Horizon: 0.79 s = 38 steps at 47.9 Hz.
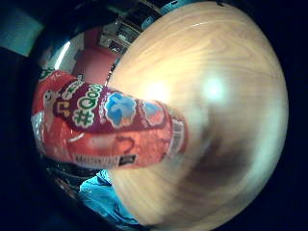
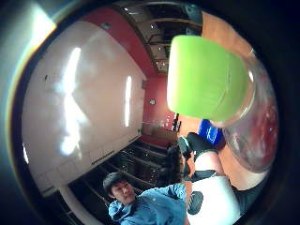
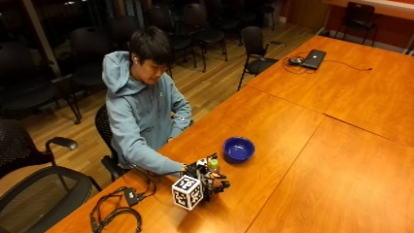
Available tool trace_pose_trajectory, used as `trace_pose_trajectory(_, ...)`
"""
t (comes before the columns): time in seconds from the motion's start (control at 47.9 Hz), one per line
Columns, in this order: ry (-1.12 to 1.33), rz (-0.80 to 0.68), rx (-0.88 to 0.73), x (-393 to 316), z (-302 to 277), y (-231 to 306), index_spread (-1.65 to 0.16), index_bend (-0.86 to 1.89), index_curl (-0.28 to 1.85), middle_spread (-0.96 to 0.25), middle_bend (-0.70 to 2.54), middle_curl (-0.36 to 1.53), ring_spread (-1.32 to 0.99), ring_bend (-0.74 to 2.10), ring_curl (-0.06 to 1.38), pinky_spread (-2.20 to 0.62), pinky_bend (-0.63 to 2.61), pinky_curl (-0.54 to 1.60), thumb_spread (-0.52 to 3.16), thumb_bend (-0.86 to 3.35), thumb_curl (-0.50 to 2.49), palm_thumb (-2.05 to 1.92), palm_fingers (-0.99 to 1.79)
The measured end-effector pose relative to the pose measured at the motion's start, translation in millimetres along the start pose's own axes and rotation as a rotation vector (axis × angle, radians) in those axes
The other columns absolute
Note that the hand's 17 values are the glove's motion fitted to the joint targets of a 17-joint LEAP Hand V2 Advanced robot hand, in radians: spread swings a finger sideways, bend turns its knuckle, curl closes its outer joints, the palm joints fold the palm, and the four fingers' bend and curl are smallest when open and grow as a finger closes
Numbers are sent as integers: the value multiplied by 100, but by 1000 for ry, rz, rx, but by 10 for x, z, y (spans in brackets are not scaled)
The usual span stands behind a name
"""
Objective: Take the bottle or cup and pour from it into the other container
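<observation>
Right hand (image 3: 210, 183) sits nearest, low over the table's (image 3: 291, 145) near left part, fingers wrapped round the bottle (image 3: 213, 166), which stands about upright with its green cap (image 3: 213, 162) on top. Palm view shows its red label (image 1: 110, 127) right up close. Blue bowl (image 3: 238, 148) is just beyond, to the far right, not touching. Loads of bare wood stretching off to the right.

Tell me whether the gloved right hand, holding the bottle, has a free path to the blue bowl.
Probably yes. The right hand grips the bottle upright, and the blue bowl stands close beside it with only bare table between them.
</observation>
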State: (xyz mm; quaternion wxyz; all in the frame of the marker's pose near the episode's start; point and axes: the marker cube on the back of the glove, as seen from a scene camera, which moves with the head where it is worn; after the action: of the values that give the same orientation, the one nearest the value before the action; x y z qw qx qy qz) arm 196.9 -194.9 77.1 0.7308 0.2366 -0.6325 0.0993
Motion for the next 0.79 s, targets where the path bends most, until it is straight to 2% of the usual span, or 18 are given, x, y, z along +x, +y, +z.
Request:
trace_pose_trajectory(0.063,-27,-14,45,5,22,-32,-37,15,19,9,21,33,14,61,32,23,72,28,81,0,42,85,33)
trace_pose_trajectory(0.146,-59,-21,89,1,39,-66,-31,14,20,6,32,36,5,68,32,16,67,26,77,3,45,96,71)
trace_pose_trajectory(0.167,-65,-21,98,2,48,-71,-30,13,20,6,32,36,4,67,32,15,66,26,77,3,45,97,72)
trace_pose_trajectory(0.209,-77,-17,112,4,76,-78,-24,22,24,4,39,39,-2,66,32,8,59,25,74,3,47,101,95)
trace_pose_trajectory(0.292,-78,-8,119,-4,136,-90,-18,23,29,0,38,40,-8,59,34,-7,61,27,60,0,51,103,111)
trace_pose_trajectory(0.48,64,6,30,-184,301,-173,-13,22,37,-3,36,43,-14,52,38,-19,54,31,37,-3,57,105,116)
trace_pose_trajectory(0.709,486,-45,-156,-491,763,-185,-11,19,41,-5,34,46,-17,48,40,-23,48,33,25,-3,62,105,118)
trace_pose_trajectory(0.793,599,-28,-283,-575,987,-44,-10,19,43,-5,33,46,-17,47,41,-23,47,33,23,-4,63,105,119)
